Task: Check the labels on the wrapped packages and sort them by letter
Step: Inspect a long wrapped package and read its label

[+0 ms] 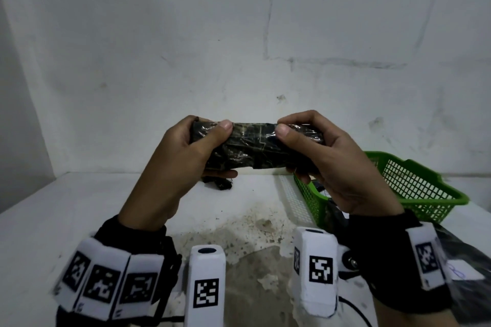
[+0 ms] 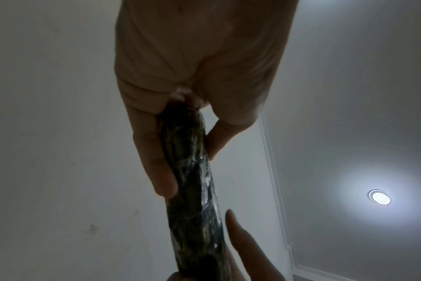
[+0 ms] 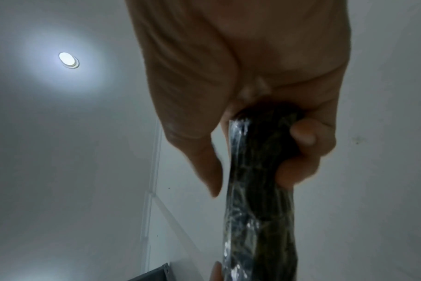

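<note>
A long dark package (image 1: pixel 255 145) wrapped in shiny clear film is held level in the air, in front of the white wall. My left hand (image 1: pixel 196 146) grips its left end, thumb on top and fingers underneath. My right hand (image 1: pixel 313 146) grips the right end the same way. No label shows on the side facing me. In the left wrist view the package (image 2: pixel 192 180) runs down between my thumb and fingers; the right wrist view shows the package (image 3: pixel 257 171) the same way.
A green mesh basket (image 1: pixel 414 183) stands at the right on the white counter (image 1: pixel 66 210), with dark items inside. A small dark package (image 1: pixel 219 183) lies near the wall behind my hands. A paper with blue writing (image 1: pixel 459 272) lies at the lower right.
</note>
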### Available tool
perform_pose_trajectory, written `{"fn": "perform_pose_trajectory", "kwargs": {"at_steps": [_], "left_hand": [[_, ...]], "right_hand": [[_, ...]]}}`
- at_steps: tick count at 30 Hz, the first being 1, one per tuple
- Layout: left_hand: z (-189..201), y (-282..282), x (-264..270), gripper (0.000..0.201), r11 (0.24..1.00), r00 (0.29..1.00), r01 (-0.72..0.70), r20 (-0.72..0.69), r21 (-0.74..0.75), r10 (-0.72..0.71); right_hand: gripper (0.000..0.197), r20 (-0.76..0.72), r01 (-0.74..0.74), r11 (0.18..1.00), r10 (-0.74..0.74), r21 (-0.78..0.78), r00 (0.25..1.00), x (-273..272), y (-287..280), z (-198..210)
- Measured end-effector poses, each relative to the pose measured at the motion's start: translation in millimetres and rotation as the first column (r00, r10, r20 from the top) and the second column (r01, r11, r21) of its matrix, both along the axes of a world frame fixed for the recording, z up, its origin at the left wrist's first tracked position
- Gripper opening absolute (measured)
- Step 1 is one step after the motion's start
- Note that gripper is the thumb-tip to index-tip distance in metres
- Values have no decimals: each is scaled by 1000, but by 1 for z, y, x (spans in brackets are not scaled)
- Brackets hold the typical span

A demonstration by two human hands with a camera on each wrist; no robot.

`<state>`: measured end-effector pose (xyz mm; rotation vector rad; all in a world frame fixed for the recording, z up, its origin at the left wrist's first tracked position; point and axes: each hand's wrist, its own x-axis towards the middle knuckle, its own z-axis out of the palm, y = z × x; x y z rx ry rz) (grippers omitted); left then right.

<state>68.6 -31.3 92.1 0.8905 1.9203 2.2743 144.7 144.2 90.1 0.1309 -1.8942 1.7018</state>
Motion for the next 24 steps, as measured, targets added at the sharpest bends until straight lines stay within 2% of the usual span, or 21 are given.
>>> {"fn": "perform_pose_trajectory", "kwargs": {"at_steps": [2,4,9,13,17,20,24], "left_hand": [[0,0,2,40,1000,1000,2,-19,-12,-2],[1,1,5,50,999,999,35,0,-38,-35],[0,3,4,32,1000,1000,4,12,-21,-4],[2,2,5,41,1000,1000,2,-9,-12,-3],[3,1,7,47,999,999,43,1,-17,-43],[1,4,6,45,1000,1000,15,1,20,-15],[1,4,8,55,999,999,51,4,-12,-51]], "right_hand": [[26,6,-10,1000,10,-2,1000,0,0,0],[26,2,-3,1000,3,-16,1000,1,2,1],[29,10,2,999,-3,49,1000,4,2,2],[43,29,-11,995,8,99,1000,5,1,2],[39,9,-12,997,12,75,1000,8,0,4],[45,29,-14,996,12,87,1000,6,0,3],[49,14,27,994,-29,103,999,6,1,3]]}}
